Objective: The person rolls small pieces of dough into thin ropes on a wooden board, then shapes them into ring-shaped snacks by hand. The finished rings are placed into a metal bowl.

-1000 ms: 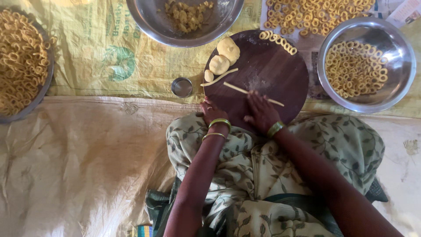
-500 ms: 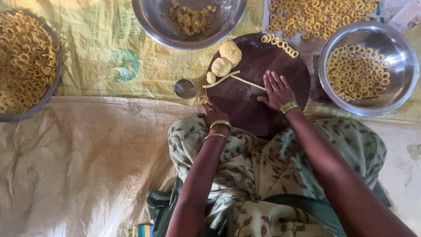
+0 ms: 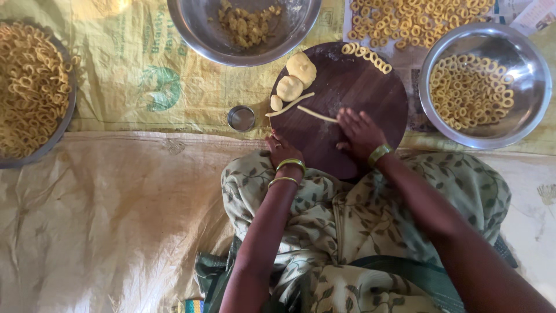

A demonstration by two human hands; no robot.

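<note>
Head view, looking straight down: the right hand (image 3: 360, 132) lies flat and open on a round dark wooden board (image 3: 353, 87), palm down, fingers spread a little and clamped on nothing; its fingertips touch the near end of a thin pale dough strand (image 3: 317, 114). A second, slightly curved dough strand (image 3: 291, 104) lies just beside the first, towards the board's left edge. The left hand (image 3: 282, 149) rests at the board's near left rim with its fingers curled loosely together; whether it grips the rim cannot be told. Both wrists carry gold-coloured bangles.

On the far left part of the board sit three smooth dough lumps (image 3: 295, 78), soft and matte, the smallest nearest the strands. Along the far rim runs a short row of raw dough rings (image 3: 366, 54), touching one another.

A small shiny metal cup (image 3: 241, 118) stands just left of the board. Beyond it is a large steel bowl (image 3: 191, 29) holding crumbly yellow dough scraps. To the right, another steel bowl (image 3: 524, 110) holds many small golden rings. More pale rings lie spread on a sheet (image 3: 423, 17) past the board. At the far left, a tray (image 3: 68, 110) is heaped with rings and curled pieces. Everything rests on creased woven sacking (image 3: 116, 64) on the floor, with a wrinkled cloth nearer the person, whose lap is covered in green leaf-print fabric.
</note>
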